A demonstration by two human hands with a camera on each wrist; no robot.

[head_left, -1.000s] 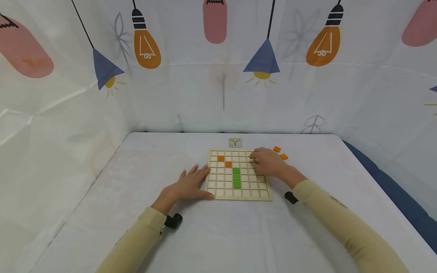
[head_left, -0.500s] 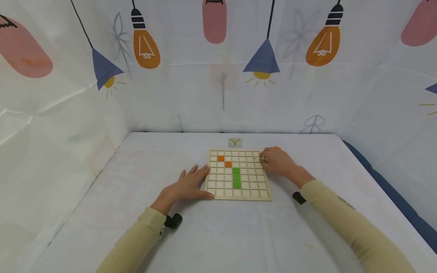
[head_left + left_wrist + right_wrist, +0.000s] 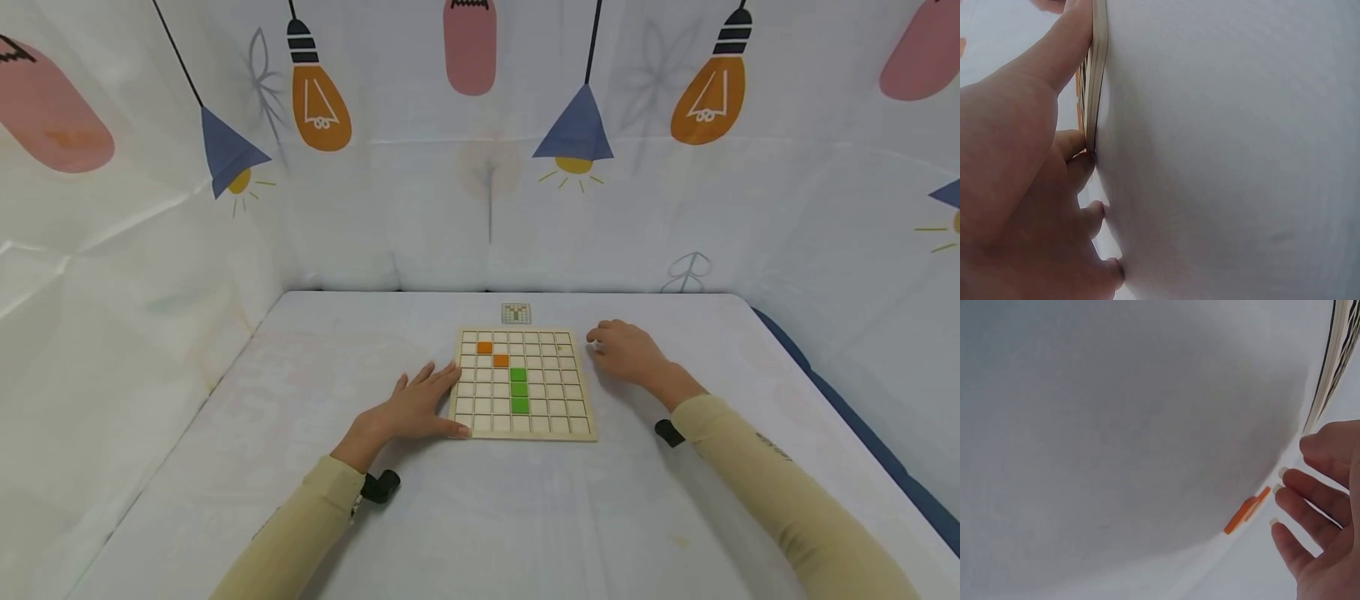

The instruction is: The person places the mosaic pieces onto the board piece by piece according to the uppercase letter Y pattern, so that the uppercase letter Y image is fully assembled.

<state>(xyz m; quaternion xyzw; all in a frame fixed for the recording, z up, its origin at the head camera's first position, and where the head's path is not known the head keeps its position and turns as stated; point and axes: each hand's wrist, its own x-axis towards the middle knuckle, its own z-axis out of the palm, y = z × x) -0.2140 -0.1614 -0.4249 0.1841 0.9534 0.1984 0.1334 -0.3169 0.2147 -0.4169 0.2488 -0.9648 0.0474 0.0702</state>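
A pale wooden grid board lies flat in the middle of the table. Two orange tiles sit on a diagonal in its upper left cells, and a column of green tiles runs below them. My left hand rests with spread fingers against the board's left edge, its thumb at the near left corner. To the right of the board hovers my right hand, fingers loosely bent and holding nothing. In the right wrist view, loose orange tiles lie on the table by its fingertips; the head view hides them behind that hand.
A small pattern card lies just beyond the board's far edge. White cloth covers the table, and a printed fabric wall rises behind it.
My right hand has moved rightward, off the board's upper right area to beside it, and now covers the loose orange tiles from the head view. My left hand and the board stay put.
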